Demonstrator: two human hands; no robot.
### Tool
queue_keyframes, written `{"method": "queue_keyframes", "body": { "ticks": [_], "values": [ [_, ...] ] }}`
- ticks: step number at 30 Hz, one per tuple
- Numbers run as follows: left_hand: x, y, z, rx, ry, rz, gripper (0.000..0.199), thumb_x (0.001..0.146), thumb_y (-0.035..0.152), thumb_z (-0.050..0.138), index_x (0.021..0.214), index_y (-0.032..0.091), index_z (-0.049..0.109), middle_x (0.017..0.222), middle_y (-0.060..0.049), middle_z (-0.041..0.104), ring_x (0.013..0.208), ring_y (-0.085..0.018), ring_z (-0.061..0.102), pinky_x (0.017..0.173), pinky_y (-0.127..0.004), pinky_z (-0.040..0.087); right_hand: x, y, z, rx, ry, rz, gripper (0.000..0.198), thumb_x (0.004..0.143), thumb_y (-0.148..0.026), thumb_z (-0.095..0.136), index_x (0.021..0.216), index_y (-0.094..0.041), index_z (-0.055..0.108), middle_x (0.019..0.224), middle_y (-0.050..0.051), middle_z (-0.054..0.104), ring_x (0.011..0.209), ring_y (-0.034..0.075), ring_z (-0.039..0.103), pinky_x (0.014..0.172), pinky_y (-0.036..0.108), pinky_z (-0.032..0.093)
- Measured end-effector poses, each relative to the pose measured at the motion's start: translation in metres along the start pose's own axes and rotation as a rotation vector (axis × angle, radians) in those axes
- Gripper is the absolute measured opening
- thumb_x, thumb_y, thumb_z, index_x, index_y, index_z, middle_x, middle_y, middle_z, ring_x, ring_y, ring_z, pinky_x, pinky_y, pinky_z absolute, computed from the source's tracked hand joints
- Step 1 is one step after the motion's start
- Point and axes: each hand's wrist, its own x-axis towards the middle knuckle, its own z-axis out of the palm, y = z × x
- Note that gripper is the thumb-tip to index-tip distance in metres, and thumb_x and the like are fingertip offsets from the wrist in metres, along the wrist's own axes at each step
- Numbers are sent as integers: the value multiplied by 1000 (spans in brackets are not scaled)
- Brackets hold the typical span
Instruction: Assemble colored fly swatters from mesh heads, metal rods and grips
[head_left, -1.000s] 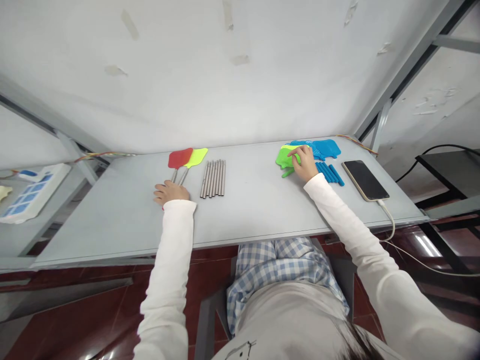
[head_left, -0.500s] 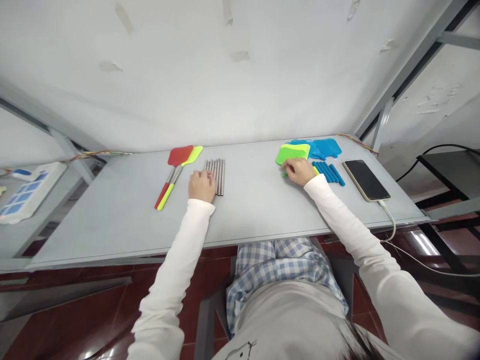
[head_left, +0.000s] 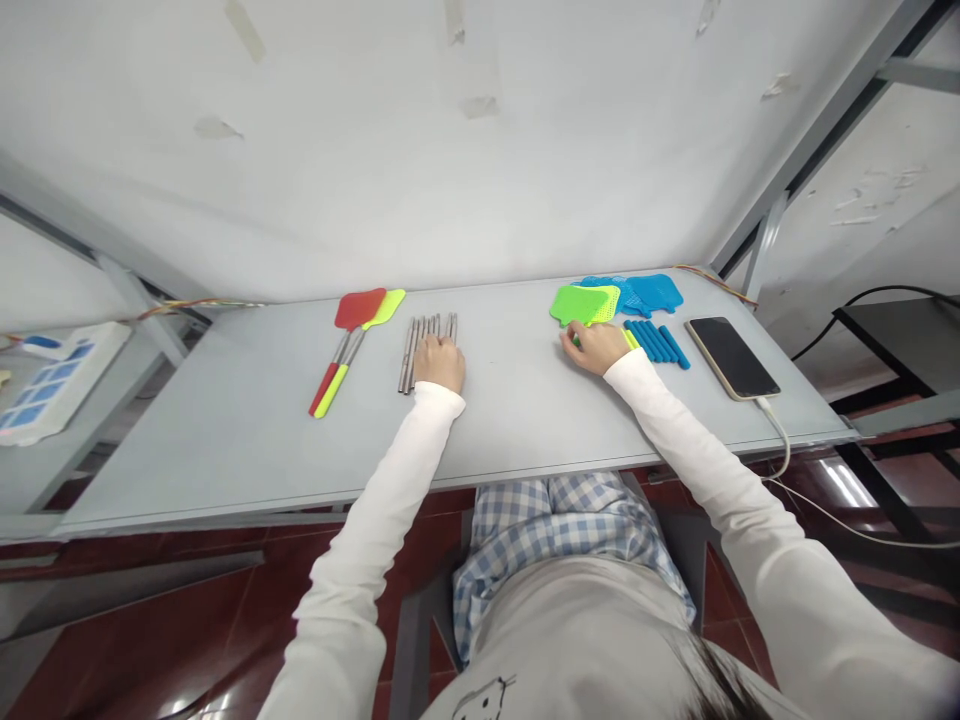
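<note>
Over a row of thin metal rods (head_left: 407, 365) is my left hand (head_left: 441, 363), its fingers curled down onto them. One rod (head_left: 452, 326) stands a little apart at the right of the row, its lower part hidden under that hand. My right hand (head_left: 598, 347) rests on the table with bent fingers around a small green handle, mostly covered. A yellow handle (head_left: 631, 339) lies beside its wrist, with several blue handles (head_left: 660, 343) to the right. Just beyond the fingers are a green fly swatter head (head_left: 577, 303) and a yellow one, overlapping.
Two assembled fly swatters, one red (head_left: 360, 308) and one yellow (head_left: 331, 390), lie left of the rods. Blue swatter heads (head_left: 654, 292) are stacked at the back right. A phone (head_left: 733, 358) with a white cable lies near the right edge. A wall (head_left: 480, 200) closes the back.
My left hand has moved right across the rods, and one rod now sits apart from the others. The green swatter head has shifted slightly left; my right hand has barely moved.
</note>
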Motion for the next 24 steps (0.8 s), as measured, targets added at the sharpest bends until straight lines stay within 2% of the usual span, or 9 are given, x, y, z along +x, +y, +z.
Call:
{"method": "queue_keyframes", "body": {
  "ticks": [4,6,9,12,16,20,24],
  "values": [
    [-6,12,2,-89,-30,37,24,85,23,44,93,15,65,106,-18,62,111,-32,52,97,-43,38,-6,-2,-3,-4,-58,15,49,95,-49,28,89,-16,64,82,13,70,76,25,65,61,30,31],
    [-6,15,2,-162,-58,55,24,86,24,44,97,17,64,103,-16,63,106,-30,56,96,-41,40,-10,-2,-5,-5,-80,43,49,95,-49,28,87,-17,64,82,13,70,77,26,65,63,31,33],
    [-2,16,3,-192,-39,34,29,85,23,47,109,16,60,113,-17,59,109,-31,56,95,-41,41,-18,2,-5,-12,-60,124,44,94,-48,32,102,-16,61,83,13,70,79,28,65,65,31,35],
    [6,19,5,-168,-55,3,36,79,24,57,113,11,57,121,-22,54,116,-35,52,99,-43,40,-24,7,-5,3,-20,221,47,91,-49,41,116,-12,52,90,16,69,85,31,65,62,31,36],
    [15,30,9,-196,-67,-15,28,77,19,57,104,11,59,119,-24,55,115,-38,53,97,-49,40,-30,9,-6,30,-59,288,39,91,-44,42,108,-12,55,98,19,67,92,31,63,61,33,38],
    [23,34,12,-220,-24,-48,17,77,12,52,92,10,59,114,-27,59,116,-41,52,97,-53,37,-36,8,-10,10,-154,247,27,91,-36,43,101,-16,57,95,15,68,87,29,64,58,33,37],
    [32,21,12,-308,-39,-106,10,71,11,58,81,14,57,101,-22,64,116,-39,53,99,-54,36,-40,9,-12,-21,-189,74,18,88,-31,49,97,-18,58,95,12,67,88,26,63,63,32,39]
  ]
}}
